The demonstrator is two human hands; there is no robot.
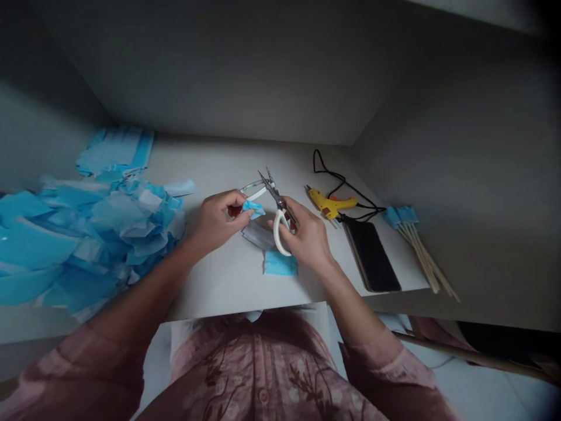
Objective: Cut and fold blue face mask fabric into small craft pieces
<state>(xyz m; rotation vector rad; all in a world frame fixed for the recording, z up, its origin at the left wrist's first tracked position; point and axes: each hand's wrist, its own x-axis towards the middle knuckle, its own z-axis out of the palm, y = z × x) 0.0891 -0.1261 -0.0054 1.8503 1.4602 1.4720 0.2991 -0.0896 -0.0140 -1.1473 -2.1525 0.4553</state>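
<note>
My left hand [217,221] pinches a small folded blue paper piece [253,208] above the white table [228,280]. My right hand [307,234] grips white-handled scissors [277,215], blades parted and pointing up and away, right beside the blue piece. A white strip [256,188] lies just behind the blades. Under my hands lie a grey scrap [258,237] and a blue paper rectangle [280,264].
A big heap of blue and white paper scraps [83,234] fills the table's left side, with a stack of blue sheets [116,151] behind it. On the right lie a yellow glue gun [331,203] with black cord, a dark phone [371,254], and blue-tipped wooden sticks [416,240]. Walls close in behind and right.
</note>
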